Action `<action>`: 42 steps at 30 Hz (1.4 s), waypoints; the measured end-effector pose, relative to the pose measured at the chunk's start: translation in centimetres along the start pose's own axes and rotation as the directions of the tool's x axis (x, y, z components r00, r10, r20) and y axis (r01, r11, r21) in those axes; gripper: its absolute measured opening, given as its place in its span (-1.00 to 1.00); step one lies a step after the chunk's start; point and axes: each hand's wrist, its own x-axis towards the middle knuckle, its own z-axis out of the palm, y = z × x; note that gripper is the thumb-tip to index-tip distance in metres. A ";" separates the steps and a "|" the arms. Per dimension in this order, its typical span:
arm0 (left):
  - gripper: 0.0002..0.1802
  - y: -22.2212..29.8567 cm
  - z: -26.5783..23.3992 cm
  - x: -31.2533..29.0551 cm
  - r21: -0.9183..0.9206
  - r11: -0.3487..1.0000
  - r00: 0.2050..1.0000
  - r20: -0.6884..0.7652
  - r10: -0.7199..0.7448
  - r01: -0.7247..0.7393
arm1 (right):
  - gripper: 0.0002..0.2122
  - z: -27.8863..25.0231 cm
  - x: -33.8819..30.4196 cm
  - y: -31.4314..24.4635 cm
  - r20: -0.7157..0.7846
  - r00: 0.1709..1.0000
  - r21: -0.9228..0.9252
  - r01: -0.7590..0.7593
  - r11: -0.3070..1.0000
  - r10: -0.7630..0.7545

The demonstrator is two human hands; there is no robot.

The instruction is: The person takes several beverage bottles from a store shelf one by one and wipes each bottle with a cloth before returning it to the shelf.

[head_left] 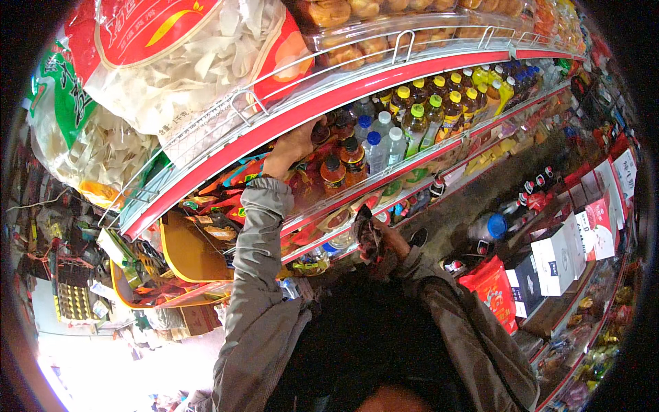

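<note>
My left hand point(292, 151) reaches into the shelf beneath a red-edged ledge. Its fingertips are mostly hidden beside dark bottles at the back, so I cannot tell what they grip. Close by stand orange-brown drink bottles point(333, 173) with dark caps, and shiny red and orange snack packets point(240, 196) lie under my left wrist. In front of my body, my right hand point(392, 242) is closed around a dark, crumpled, rag-like thing point(368, 237), held upright just outside the lower shelf.
Large bags of pale dried chips point(206, 62) and clear boxes of buns point(371, 48) fill the upper shelf behind a wire rail point(247, 96). Rows of bottles point(446, 106) extend right. A yellow bin point(192, 250) stands left; cartons point(557, 254) and a red bag point(491, 292) sit right.
</note>
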 end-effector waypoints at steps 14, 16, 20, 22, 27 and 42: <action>-0.44 -4.0 2.7 -2.3 -0.009 0.993 0.984 0.136 -0.115 0.117 | -0.49 1.5 -2.4 -0.3 0.046 0.993 0.019 0.104 0.994 -0.105; -0.45 -3.0 2.0 -1.9 -0.038 0.986 0.974 0.166 -0.152 0.161 | -0.48 0.5 -2.3 0.0 0.003 0.998 0.060 0.066 0.996 -0.067; -0.48 -1.5 0.8 -1.6 -0.100 0.982 0.984 0.102 -0.149 0.159 | -0.45 -0.9 -2.8 1.2 -0.056 0.998 0.109 0.042 0.993 -0.036; -0.51 -1.7 0.5 -1.6 -0.260 0.951 0.986 0.062 -0.153 0.164 | -0.46 -1.5 -2.8 1.3 0.094 0.995 0.110 0.007 0.994 -0.017; -0.57 1.8 0.1 0.6 0.220 0.974 0.914 -0.383 0.131 -0.047 | -0.42 -5.5 -1.4 -0.4 0.434 0.900 0.072 -0.074 0.995 0.035; -0.50 3.8 4.4 4.5 0.223 0.960 0.984 -0.096 -0.152 0.170 | -0.44 -5.8 -2.1 -11.8 0.074 0.997 -0.273 0.027 0.962 -0.008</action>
